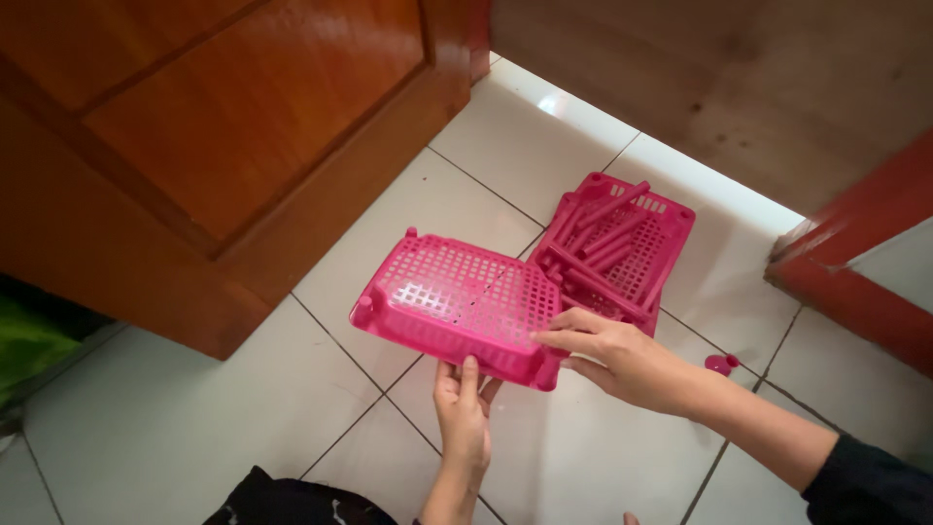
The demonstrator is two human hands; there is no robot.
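Observation:
A pink perforated plastic tray [447,297] is held upside down and tilted above the white tiled floor. My left hand [463,413] grips its near edge from below, thumb pressed up on the rim. My right hand [622,358] holds the tray's near right corner, fingers laid over the rim. Behind it a second pink tray [671,219] lies on the floor with several pink tubes [603,243] piled in it. A small pink cap [720,365] rests on the tile just right of my right wrist.
A brown wooden door [224,146] stands open at the left. A wooden surface [739,78] lies beyond the tiles at the top right, and a red frame [855,253] at the right edge. Something green [29,350] shows at the far left.

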